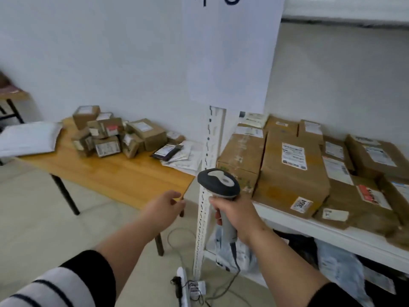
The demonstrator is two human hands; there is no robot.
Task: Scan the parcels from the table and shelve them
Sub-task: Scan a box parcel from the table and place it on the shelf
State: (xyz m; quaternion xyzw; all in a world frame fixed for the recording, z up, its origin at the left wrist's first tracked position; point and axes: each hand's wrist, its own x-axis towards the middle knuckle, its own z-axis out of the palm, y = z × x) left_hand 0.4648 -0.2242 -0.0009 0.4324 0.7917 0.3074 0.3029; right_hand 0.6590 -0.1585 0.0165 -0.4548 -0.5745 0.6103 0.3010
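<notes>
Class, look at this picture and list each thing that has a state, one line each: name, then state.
Left hand: open, holding nothing, reaching toward the table.
Right hand: gripping the scanner handle.
Scanner: upright, held off any surface, cable hanging down.
Small parcels: piled on the table, not yet shelved.
Large boxes: lying packed side by side on the shelf.

Parcel depot, labelled boxes [292, 171] on shelf [309, 227], table [124, 176]

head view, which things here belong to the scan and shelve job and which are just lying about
Job: scanner gripped by right hand; empty left hand; small parcels on table; shelf with boxes.

Lying about: power strip; white mailer.
</notes>
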